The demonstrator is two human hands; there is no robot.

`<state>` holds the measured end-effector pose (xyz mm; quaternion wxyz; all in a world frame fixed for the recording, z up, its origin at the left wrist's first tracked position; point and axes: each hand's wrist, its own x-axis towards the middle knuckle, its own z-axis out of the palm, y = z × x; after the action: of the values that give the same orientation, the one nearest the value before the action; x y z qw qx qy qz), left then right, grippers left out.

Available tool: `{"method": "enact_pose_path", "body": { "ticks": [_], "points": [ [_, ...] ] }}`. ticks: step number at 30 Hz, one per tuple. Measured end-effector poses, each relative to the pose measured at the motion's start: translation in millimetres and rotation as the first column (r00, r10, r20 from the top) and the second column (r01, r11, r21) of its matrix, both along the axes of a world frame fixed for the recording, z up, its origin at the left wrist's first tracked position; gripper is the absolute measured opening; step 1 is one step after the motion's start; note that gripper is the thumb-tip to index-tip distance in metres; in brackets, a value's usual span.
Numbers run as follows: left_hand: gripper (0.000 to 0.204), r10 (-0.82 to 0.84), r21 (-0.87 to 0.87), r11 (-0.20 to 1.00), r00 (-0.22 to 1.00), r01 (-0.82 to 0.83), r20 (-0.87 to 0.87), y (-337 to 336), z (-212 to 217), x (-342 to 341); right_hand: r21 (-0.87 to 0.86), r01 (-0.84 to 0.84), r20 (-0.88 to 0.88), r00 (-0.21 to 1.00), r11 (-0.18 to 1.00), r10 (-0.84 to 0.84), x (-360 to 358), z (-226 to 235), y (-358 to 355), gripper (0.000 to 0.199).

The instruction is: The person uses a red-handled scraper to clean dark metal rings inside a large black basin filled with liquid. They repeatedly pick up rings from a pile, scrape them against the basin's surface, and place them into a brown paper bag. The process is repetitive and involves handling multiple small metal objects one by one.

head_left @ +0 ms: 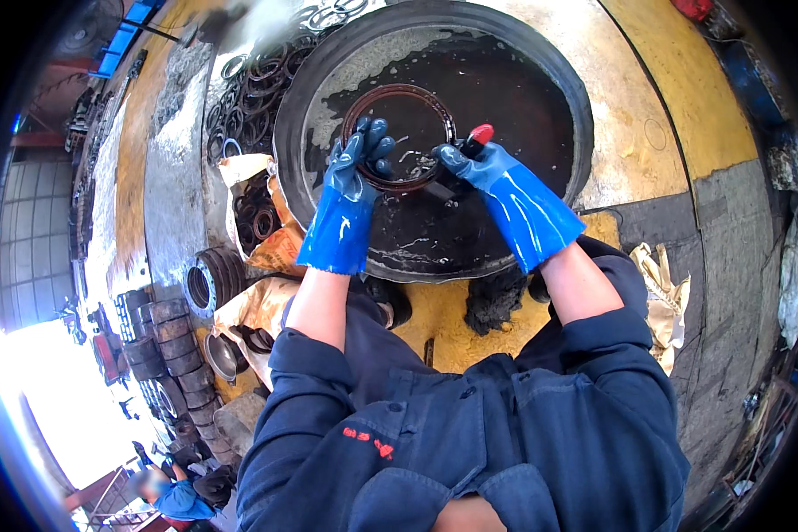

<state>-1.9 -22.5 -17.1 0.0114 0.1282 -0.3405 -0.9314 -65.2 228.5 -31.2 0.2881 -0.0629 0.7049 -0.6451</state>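
Observation:
Both my hands wear wet blue rubber gloves and are held over a wide black round tub (582,133). My left hand (348,191) is closed on the left side of a reddish-brown ring (401,89), which looks like a seal ring. In my right hand (516,197) is a tool with a red and black handle (480,136), gripped at the ring's right side. The tool's working end is hard to make out. Below the ring, dark liquid (505,89) covers much of the tub's bottom.
Left of the tub lies a heap of dark rings (262,80). Nearby stand an open sack (279,248) with rings and a row of stacked rings (217,282). A crumpled sack (663,297) lies at right. Another person (179,498) is at the far lower left.

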Motion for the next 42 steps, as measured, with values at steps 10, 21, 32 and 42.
{"method": "enact_pose_path", "body": {
  "ticks": [10,21,32,42],
  "points": [
    [0.056,-0.240,-0.791,-0.439,0.904,-0.426,-0.354,30,26,-2,0.779,0.064,-0.537,0.581,0.623,0.611,-6,32,-5,0.024],
    [0.032,-0.073,-0.764,0.563,0.939,0.316,0.335,13,18,17,0.368,0.334,-0.124,0.942,0.868,-0.311,-43,-22,21,0.025],
    [0.028,-0.055,-0.460,0.867,0.955,0.191,0.293,26,14,8,-0.219,0.177,-0.069,0.978,0.960,-0.196,-17,26,-8,0.037],
    [0.025,0.055,-0.489,0.867,0.960,0.089,0.274,18,24,10,0.233,0.427,0.379,0.788,0.874,-0.486,-26,-16,16,0.032]
  ]
}}
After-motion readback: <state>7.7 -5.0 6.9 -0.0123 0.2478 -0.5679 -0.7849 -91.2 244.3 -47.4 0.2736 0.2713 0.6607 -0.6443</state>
